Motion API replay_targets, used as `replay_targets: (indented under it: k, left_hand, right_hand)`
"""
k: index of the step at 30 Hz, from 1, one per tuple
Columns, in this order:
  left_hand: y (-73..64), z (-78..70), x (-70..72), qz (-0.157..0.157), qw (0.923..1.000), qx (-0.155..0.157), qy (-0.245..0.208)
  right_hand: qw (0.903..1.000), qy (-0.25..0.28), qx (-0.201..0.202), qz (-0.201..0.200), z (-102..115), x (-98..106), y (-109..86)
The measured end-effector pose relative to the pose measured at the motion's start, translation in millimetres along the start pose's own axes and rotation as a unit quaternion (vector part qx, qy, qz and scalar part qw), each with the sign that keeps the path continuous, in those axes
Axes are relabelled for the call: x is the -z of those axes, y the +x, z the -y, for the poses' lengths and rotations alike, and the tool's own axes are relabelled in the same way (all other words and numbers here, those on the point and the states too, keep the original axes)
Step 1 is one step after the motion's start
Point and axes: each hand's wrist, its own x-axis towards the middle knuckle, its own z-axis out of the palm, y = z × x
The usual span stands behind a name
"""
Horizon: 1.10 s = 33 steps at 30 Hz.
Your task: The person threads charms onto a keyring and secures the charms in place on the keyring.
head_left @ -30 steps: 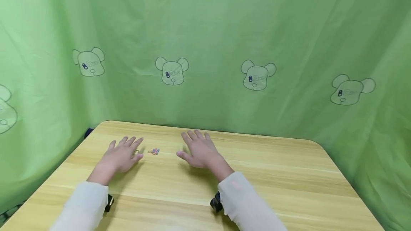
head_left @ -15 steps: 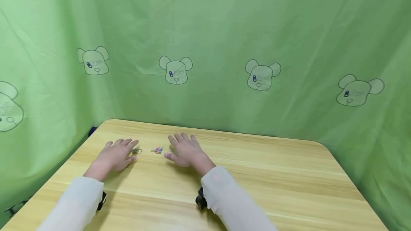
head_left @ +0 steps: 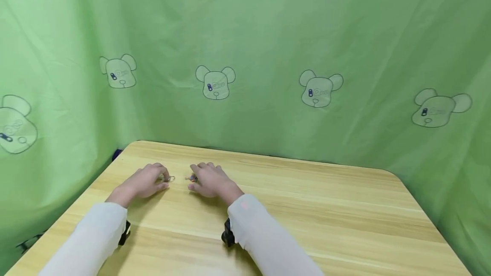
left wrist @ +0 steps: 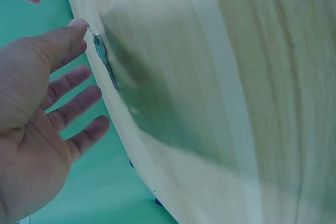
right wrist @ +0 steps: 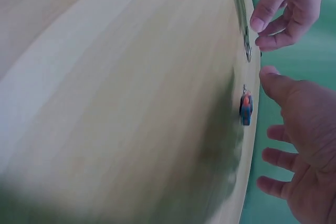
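Note:
My left hand [head_left: 147,181] hovers beside a small metal key ring [head_left: 171,178], its thumb and fingers apart around it. In the left wrist view a slim dark-green piece [left wrist: 101,49] hangs on from the ring and lies on the wood, just beyond the thumb tip. My right hand [head_left: 210,180] is above a small colourful charm [head_left: 193,178] in orange and blue, partly hidden by the fingers. From the right wrist, the charm [right wrist: 246,109] shows a short metal link at its end, and the hand does not appear to grip it.
The wooden table [head_left: 299,212] has rounded far corners. A green curtain [head_left: 261,24] with bear-head outlines hangs behind and at both sides. A black wrist camera [head_left: 228,233] sits under the right sleeve, and another [head_left: 125,233] under the left.
My right hand has moved left until it is over the charm. The left hand has shifted slightly and its fingers bend more beside the key ring. The head view has turned a little left.

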Motion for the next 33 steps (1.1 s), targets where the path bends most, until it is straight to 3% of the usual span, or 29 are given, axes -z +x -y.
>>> replay_targets:
  k: [10, 20, 25, 33]
  left_hand:
    - [9.8, 12.4, -7.1, -0.007, 0.9985, -0.008, -0.053]
    - [11.7, 15.4, -6.9, 0.008, 0.9984, -0.017, -0.053]
    - [13.9, 16.0, -7.1, -0.004, 0.9988, -0.018, -0.045]
    - [21.5, 11.0, -9.4, -0.006, 0.9983, -0.019, -0.055]
  right_hand:
    - [0.9998, 0.017, 0.003, 0.006, 6, 1, 14.0]
    - [0.9997, 0.025, -0.002, 0.007, 10, -13, 25.3]
    - [1.0, 0.005, -0.001, 0.006, 14, -17, 29.1]
    - [0.9994, -0.008, -0.032, -0.012, 13, -23, 30.8]
